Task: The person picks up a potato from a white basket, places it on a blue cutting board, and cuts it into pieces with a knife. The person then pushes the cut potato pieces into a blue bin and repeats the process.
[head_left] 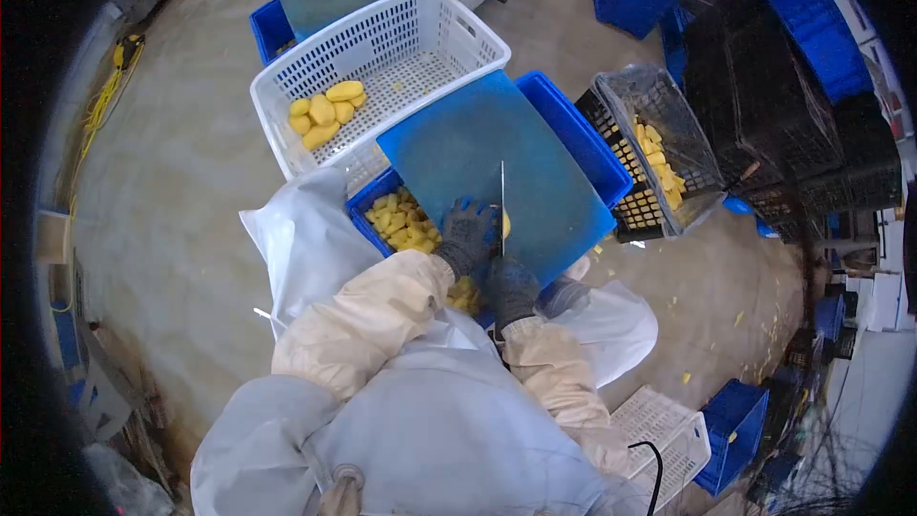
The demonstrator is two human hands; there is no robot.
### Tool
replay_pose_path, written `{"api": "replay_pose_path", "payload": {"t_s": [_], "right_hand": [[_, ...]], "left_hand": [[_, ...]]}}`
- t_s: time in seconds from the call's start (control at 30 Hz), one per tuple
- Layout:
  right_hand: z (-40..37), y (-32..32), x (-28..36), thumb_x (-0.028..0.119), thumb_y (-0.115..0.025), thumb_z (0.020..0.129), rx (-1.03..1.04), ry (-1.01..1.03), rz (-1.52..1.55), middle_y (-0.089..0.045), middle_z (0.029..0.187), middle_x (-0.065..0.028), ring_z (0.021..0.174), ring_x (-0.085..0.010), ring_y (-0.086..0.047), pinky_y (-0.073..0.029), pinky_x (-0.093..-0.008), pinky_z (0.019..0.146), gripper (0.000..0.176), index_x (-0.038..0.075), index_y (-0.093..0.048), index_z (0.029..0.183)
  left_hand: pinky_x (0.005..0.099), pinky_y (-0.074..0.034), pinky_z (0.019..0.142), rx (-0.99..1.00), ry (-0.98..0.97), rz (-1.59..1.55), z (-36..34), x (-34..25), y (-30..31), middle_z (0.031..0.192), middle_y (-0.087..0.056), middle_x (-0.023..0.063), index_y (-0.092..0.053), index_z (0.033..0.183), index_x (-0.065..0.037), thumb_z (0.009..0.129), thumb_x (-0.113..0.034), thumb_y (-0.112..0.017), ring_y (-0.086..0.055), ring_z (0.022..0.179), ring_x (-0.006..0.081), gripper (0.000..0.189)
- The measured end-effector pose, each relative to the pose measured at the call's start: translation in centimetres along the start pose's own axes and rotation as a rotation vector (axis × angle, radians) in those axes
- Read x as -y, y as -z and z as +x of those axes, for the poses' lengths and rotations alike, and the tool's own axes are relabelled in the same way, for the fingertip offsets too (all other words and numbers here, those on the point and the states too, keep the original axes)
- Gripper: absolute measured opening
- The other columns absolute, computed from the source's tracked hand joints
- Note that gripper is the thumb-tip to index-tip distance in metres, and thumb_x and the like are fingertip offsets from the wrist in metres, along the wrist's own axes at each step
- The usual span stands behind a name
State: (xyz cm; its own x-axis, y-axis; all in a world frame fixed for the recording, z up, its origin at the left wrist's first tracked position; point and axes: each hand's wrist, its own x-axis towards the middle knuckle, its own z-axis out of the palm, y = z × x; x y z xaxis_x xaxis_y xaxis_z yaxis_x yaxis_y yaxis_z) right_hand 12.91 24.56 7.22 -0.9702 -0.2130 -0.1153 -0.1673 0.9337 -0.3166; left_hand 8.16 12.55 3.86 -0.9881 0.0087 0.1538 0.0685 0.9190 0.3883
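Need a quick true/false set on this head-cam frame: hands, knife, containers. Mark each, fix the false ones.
1. The right hand holds a thin-bladed metal knife. True.
2. Both hands are ungloved. False: both wear dark grey gloves.
3. The left hand is well away from the blade. False: it is over the flat blue rectangular board, right beside the blade.
4. Cut yellow chunks lie in a blue plastic bin at the board's left edge. True.
5. The large white perforated plastic crate is empty. False: whole yellow oval pieces lie towards one end.
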Motion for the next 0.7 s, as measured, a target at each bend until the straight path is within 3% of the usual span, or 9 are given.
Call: {"api": "replay_pose_path", "payload": {"t_s": [0.03,0.1,0.17,0.23,0.43,0.53,0.6,0.63,0.7], "right_hand": [[-0.2,0.6,0.5,0.036,-0.056,0.08,-0.011,-0.093,0.099,-0.061,0.064,-0.0176,0.058,-0.0357,-0.06,-0.046,-0.0459,0.053,0.03,0.006,-0.061,0.076],[-0.4,-0.5,-0.7,0.036,-0.056,0.08,-0.062,-0.011,0.105,-0.061,0.065,-0.0181,0.06,-0.0361,-0.06,-0.046,-0.0461,0.054,0.03,0.006,-0.061,0.078],[-0.9,-0.9,-1.4,0.037,-0.056,0.081,-0.105,0.07,0.108,-0.061,0.066,-0.0186,0.062,-0.0364,-0.06,-0.046,-0.0463,0.055,0.031,0.006,-0.061,0.081],[-1.3,-0.9,-1.6,0.035,-0.047,0.085,0.002,-0.03,0.087,-0.061,0.072,-0.0175,0.068,-0.037,-0.06,-0.047,-0.0481,0.061,0.027,0.01,-0.058,0.09],[-0.3,2.8,-0.4,0.042,-0.044,0.086,0.135,-0.158,0.063,-0.062,0.082,-0.0221,0.08,-0.0388,-0.06,-0.046,-0.0487,0.071,0.038,0.008,-0.058,0.095],[-0.8,2.7,-0.3,0.045,-0.042,0.086,0.076,-0.179,0.135,-0.062,0.082,-0.0241,0.081,-0.0403,-0.06,-0.046,-0.049,0.074,0.044,0.005,-0.058,0.095],[-1.1,3.1,0.1,0.047,-0.041,0.086,0.028,-0.186,0.139,-0.061,0.083,-0.0243,0.081,-0.0409,-0.059,-0.046,-0.0494,0.074,0.046,0.005,-0.058,0.095],[-1.3,3.3,0.5,0.048,-0.04,0.086,-0.018,-0.192,0.144,-0.061,0.083,-0.0245,0.082,-0.0415,-0.059,-0.045,-0.0498,0.074,0.048,0.004,-0.058,0.095],[-1.7,4.3,1.5,0.049,-0.04,0.086,-0.005,-0.217,0.148,-0.062,0.083,-0.0237,0.082,-0.0417,-0.059,-0.045,-0.0498,0.074,0.049,0.004,-0.058,0.095]], "left_hand": [[0.0445,-0.039,0.082,-0.002,0.001,0.002,0.0,0.3,-0.5,0.101,-0.055,0.0081,-0.059,0.102,-0.018,0.073,-0.028,-0.059,-0.049,0.098,0.0303,0.031],[0.0444,-0.041,0.083,0.119,-0.004,0.011,0.5,0.7,-1.4,0.11,-0.052,0.0085,-0.056,0.108,-0.016,0.068,-0.034,-0.064,-0.045,0.107,0.0294,0.045],[0.045,-0.041,0.083,0.106,0.003,0.012,0.3,0.3,-0.6,0.11,-0.052,0.0085,-0.056,0.108,-0.017,0.068,-0.035,-0.064,-0.044,0.107,0.0297,0.045],[0.0455,-0.04,0.083,0.098,0.01,0.015,0.1,0.1,-0.6,0.11,-0.052,0.0084,-0.056,0.109,-0.018,0.067,-0.035,-0.065,-0.044,0.108,0.03,0.046],[0.0458,-0.04,0.087,0.092,0.04,0.034,0.5,0.5,-0.9,0.111,-0.053,0.0117,-0.057,0.107,-0.014,0.067,-0.035,-0.065,-0.045,0.108,0.0321,0.046],[0.0444,-0.039,0.09,0.067,-0.035,-0.195,0.6,4.3,-4.7,0.11,-0.055,0.0159,-0.059,0.105,-0.012,0.069,-0.034,-0.062,-0.049,0.106,0.0339,0.042],[0.0433,-0.039,0.09,-0.113,0.354,-0.358,0.0,5.7,-6.1,0.109,-0.057,0.0192,-0.06,0.107,-0.011,0.072,-0.035,-0.06,-0.052,0.104,0.0347,0.042],[0.0433,-0.039,0.09,-0.112,0.353,-0.355,-0.2,5.4,-4.6,0.109,-0.057,0.0192,-0.06,0.107,-0.011,0.072,-0.035,-0.06,-0.052,0.104,0.0347,0.042],[0.0435,-0.041,0.089,0.154,0.416,-0.333,-0.3,4.3,0.2,0.108,-0.058,0.0198,-0.057,0.113,-0.012,0.074,-0.035,-0.057,-0.053,0.103,0.0351,0.045]]}}
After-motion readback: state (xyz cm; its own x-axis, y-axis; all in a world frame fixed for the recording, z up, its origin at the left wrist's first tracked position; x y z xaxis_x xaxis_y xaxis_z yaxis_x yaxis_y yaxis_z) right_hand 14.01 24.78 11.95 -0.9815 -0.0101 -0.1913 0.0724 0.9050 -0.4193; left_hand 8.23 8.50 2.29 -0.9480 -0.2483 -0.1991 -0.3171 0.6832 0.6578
